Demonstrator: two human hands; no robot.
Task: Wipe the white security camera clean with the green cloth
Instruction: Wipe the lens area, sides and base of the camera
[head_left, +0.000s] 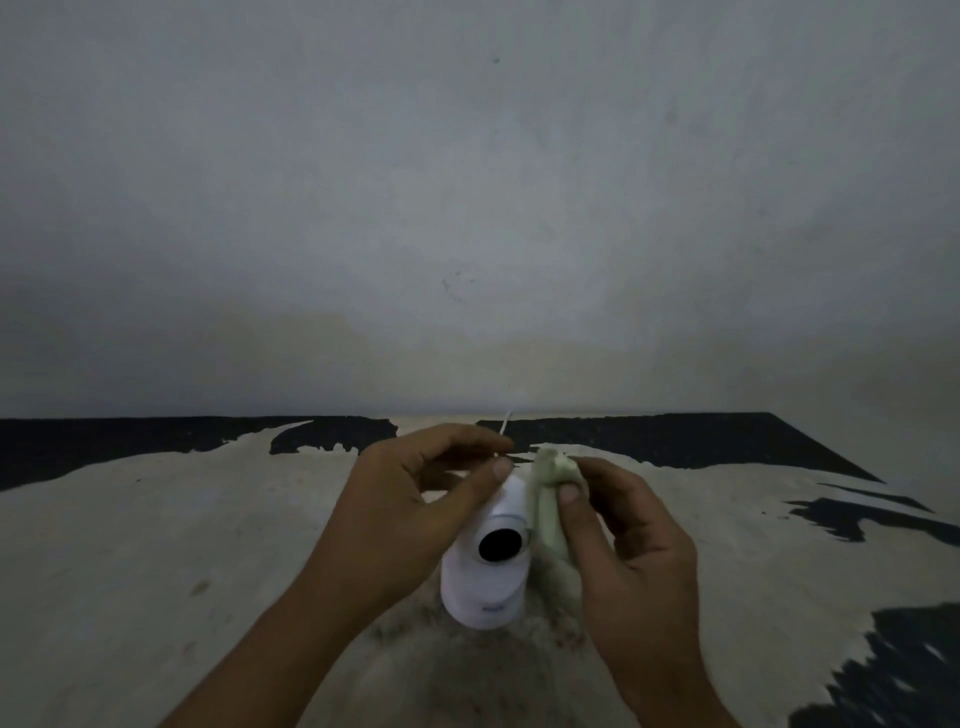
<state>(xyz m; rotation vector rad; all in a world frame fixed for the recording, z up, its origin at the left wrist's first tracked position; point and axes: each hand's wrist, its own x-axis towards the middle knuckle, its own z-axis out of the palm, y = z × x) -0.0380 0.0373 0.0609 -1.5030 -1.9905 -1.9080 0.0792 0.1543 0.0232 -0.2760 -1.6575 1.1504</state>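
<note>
Behind everything we see a plain grey wall (467, 182), dim and without any decoration. Below it lies the counter (156, 545), a pale beige surface with worn black patches along the far edge and at the right side.

Near the middle of the counter stands the white security camera (485, 582). Its round dark lens (500, 545) looks toward us, and a thin white cable (505, 422) goes from behind it toward the wall.

Our left hand (400, 514) holds the camera from the left side. The thumb presses on the top of the white body, and the other fingers (467, 441) are curled over it from behind, so this hand is closed around the camera.

Our right hand (623, 540) grips the green cloth (550, 519). The cloth is bunched between the thumb and the fingers, which are closed tightly on it. It touches the right side of the camera, just beside the lens, and its lower end hangs down along the camera body toward the counter.
</note>
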